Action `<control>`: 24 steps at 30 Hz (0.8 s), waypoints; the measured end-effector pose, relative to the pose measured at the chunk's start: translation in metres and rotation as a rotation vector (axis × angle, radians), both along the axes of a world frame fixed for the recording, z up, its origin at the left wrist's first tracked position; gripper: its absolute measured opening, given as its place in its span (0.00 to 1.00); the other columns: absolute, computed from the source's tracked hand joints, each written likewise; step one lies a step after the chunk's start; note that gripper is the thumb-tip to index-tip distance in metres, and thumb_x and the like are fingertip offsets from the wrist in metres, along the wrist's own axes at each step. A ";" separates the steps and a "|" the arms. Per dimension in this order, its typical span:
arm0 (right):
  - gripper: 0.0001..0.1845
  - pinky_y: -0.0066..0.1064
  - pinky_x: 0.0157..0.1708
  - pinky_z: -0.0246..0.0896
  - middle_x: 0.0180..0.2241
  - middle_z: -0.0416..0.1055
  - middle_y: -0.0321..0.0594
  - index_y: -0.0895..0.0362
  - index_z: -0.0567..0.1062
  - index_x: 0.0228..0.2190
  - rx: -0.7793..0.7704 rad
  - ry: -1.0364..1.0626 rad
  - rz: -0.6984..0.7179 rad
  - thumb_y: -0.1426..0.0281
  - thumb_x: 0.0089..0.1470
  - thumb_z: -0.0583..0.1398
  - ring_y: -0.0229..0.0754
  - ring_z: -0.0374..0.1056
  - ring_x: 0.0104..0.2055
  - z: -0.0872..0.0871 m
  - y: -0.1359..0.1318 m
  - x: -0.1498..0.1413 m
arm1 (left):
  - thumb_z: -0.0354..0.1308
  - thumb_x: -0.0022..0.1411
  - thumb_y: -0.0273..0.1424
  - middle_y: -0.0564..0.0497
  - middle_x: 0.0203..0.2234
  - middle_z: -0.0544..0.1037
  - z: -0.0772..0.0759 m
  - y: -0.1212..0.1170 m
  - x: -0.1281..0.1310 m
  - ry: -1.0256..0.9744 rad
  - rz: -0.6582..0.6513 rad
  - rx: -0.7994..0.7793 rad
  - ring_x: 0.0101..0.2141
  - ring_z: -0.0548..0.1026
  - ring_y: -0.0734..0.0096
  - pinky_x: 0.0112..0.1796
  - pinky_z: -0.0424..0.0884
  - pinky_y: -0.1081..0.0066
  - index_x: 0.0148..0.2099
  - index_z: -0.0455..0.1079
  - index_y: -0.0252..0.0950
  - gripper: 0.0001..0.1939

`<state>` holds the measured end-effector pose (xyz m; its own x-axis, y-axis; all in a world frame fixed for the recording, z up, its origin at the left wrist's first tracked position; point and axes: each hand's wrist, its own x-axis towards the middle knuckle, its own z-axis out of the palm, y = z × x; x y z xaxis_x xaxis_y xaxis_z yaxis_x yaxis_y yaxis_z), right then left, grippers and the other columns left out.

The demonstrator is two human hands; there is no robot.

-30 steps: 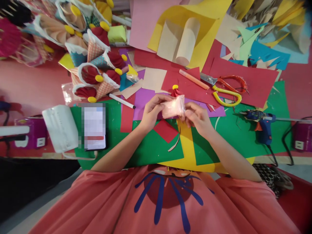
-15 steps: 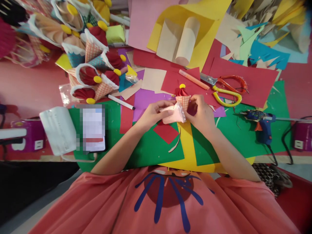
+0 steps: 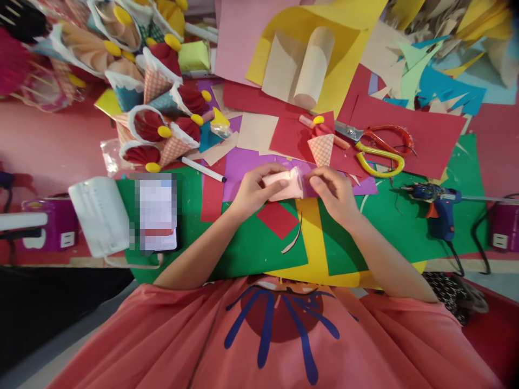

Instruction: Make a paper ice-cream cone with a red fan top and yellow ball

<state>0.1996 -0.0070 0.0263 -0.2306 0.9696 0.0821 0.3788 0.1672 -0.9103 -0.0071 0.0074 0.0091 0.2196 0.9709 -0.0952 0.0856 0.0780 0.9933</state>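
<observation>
My left hand (image 3: 257, 189) is closed around a small pale pink packet (image 3: 284, 183) in a clear wrapper, its crinkled end facing right. Close to that end is my right hand (image 3: 334, 192), with thumb and forefinger bent towards the wrapper. A small checked paper ice-cream cone (image 3: 322, 149), with a red swirl and a yellow ball (image 3: 319, 120) on top, stands tip-down against the right hand's fingers. It appears held by its tip, though the grip is partly hidden. Below the hands lie a red paper piece (image 3: 278, 220) and a thin pale strip (image 3: 292, 237).
Scissors (image 3: 365, 143) and an orange marker (image 3: 343, 142) lie beyond the right hand. A blue glue gun (image 3: 441, 213) is at right. Several finished cones (image 3: 178, 140) crowd the upper left. A phone (image 3: 158, 213) and white power bank (image 3: 99, 216) lie at left.
The cone has moved up and right, away from the packet. My right hand has turned, bringing its fingertips towards the packet's end. The left hand keeps the packet.
</observation>
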 end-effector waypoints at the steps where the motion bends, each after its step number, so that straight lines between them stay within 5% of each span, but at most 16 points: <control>1: 0.15 0.30 0.29 0.60 0.27 0.71 0.35 0.55 0.71 0.31 -0.084 0.043 0.061 0.57 0.63 0.56 0.36 0.66 0.28 0.001 -0.001 -0.002 | 0.67 0.51 0.53 0.48 0.35 0.82 0.002 0.000 0.000 0.036 -0.009 0.016 0.37 0.79 0.66 0.38 0.73 0.72 0.38 0.77 0.36 0.25; 9: 0.19 0.22 0.16 0.51 0.21 0.72 0.31 0.56 0.67 0.30 -0.615 0.431 0.237 0.55 0.52 0.66 0.29 0.61 0.18 0.000 0.005 -0.005 | 0.63 0.56 0.53 0.46 0.37 0.84 0.002 0.001 -0.004 0.123 -0.144 0.080 0.38 0.81 0.66 0.37 0.75 0.72 0.40 0.80 0.34 0.26; 14: 0.20 0.22 0.14 0.53 0.21 0.74 0.33 0.57 0.69 0.27 -0.585 0.504 0.147 0.54 0.52 0.67 0.30 0.67 0.17 0.001 0.006 -0.004 | 0.58 0.62 0.52 0.42 0.48 0.80 -0.007 -0.003 -0.003 0.317 -0.023 0.477 0.50 0.78 0.61 0.50 0.74 0.63 0.53 0.73 0.37 0.27; 18: 0.21 0.23 0.17 0.61 0.20 0.73 0.31 0.56 0.68 0.27 -0.528 0.541 0.101 0.52 0.53 0.66 0.32 0.68 0.19 -0.001 0.002 -0.009 | 0.58 0.62 0.51 0.40 0.55 0.76 -0.008 -0.009 0.003 0.465 -0.104 0.807 0.55 0.74 0.57 0.53 0.70 0.57 0.57 0.69 0.39 0.28; 24: 0.22 0.23 0.19 0.61 0.20 0.70 0.30 0.55 0.66 0.27 -0.508 0.527 0.123 0.52 0.53 0.66 0.31 0.68 0.20 0.000 -0.002 -0.012 | 0.57 0.64 0.48 0.42 0.48 0.80 -0.010 -0.013 0.010 0.484 -0.143 0.871 0.50 0.77 0.60 0.49 0.72 0.60 0.58 0.66 0.36 0.27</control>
<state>0.1871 -0.0093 0.0259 -0.3936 0.8874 -0.2399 -0.1241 -0.3099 -0.9426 0.0033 -0.0052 -0.0012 0.4653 0.7121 0.5258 0.4468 -0.7017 0.5550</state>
